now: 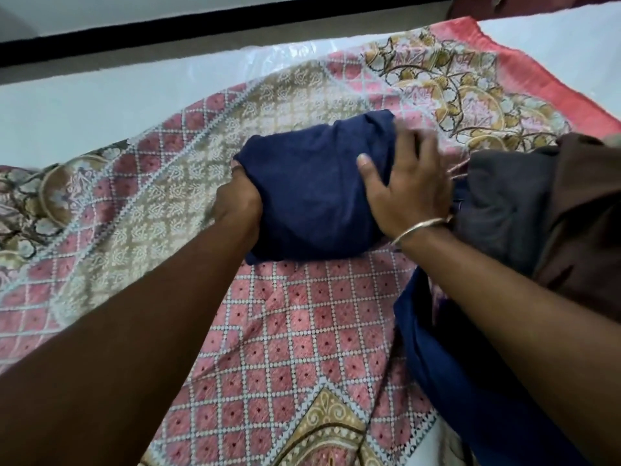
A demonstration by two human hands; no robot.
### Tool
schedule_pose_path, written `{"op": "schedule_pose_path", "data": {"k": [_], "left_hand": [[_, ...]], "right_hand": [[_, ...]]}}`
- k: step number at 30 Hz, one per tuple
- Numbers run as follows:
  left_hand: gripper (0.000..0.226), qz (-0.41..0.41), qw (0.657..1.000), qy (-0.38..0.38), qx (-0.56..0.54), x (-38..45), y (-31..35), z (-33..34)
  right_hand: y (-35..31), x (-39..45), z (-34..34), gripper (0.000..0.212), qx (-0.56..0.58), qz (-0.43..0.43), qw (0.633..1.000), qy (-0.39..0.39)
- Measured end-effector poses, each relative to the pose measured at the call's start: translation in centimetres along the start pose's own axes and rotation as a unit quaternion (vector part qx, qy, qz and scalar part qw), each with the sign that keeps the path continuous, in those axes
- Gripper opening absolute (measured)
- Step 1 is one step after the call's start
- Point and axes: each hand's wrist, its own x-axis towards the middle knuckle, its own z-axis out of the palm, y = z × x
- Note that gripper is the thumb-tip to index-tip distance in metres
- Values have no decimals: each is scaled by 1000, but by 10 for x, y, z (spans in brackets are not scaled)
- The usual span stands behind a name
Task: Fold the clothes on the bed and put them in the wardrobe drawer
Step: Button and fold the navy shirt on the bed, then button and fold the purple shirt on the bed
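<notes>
Two hands on one folded navy garment (316,193) in the middle of the bed, atop a pink-and-beige patterned bedspread (285,331). Long axis of the bundle running from near-left to far-right across the bed, rounded far end toward the floral border. Left hand (240,200) against the bundle's left edge, fingers tucked under the cloth and hidden, so grip impossible to confirm. Right hand (408,186) laid flat on the right end, fingers spread and straight, pressing down, slightly blurred; thin metal bangle (420,228) at the wrist. Just right of the bundle, a dark brown garment (537,203) in a heap, cut off by the frame edge. More navy cloth (437,348) draped below the right forearm, extent unclear. White plastic-covered mattress (100,105) bare beyond the bedspread.
</notes>
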Motion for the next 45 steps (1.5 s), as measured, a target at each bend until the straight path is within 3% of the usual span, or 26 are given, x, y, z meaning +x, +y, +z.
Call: {"op": "schedule_pose_path", "data": {"k": [2,7,9,12,16,19,20,22,25,27,29,30,32,35,39,43,45], "left_hand": [[83,13,999,-15,27,8,-6,-1],[84,50,996,-6,69,-12,4,-2],[76,63,993,-10,104,-17,6,-4],[72,65,989,-21,131,-27,10,-5],[68,95,981,38,165,-55,9,-10],[53,158,978,79,115,-84,-13,-23],[52,171,974,91,117,-92,-23,-27],[61,164,963,118,181,-116,-39,-29],[64,171,943,166,234,-171,-58,-22],[41,243,939,129,205,-208,-68,-14],[15,303,937,27,171,-240,-76,-1],[14,328,927,-29,178,-254,-79,6],[35,350,897,-138,232,-274,-87,20],[56,281,881,-219,311,-284,-97,41],[48,256,853,-228,394,-293,-105,46],[42,257,832,-154,467,-313,-96,36],[31,285,848,-128,427,-328,-92,32]], "right_hand": [[4,-12,11,80,-1,28,997,-78],[11,-18,17,78,-43,37,991,-120],[8,-14,12,78,-44,53,985,-159],[3,-12,-8,78,37,94,972,-211],[-2,-38,-67,51,145,88,979,-110],[10,-75,-128,33,68,16,996,49],[17,-86,-144,35,-8,15,996,92],[42,-107,-165,58,-161,92,976,118],[82,-128,-166,87,-185,192,962,64],[101,-134,-156,88,-173,180,968,32],[109,-132,-149,88,-144,170,975,12],[111,-130,-148,91,-124,169,978,-1],[117,-128,-151,104,-88,169,981,-39],[125,-131,-161,108,-79,141,981,-104],[125,-141,-179,80,-75,111,985,-112],[135,-164,-201,61,-11,66,998,-11],[140,-182,-217,60,37,67,996,34]]}}
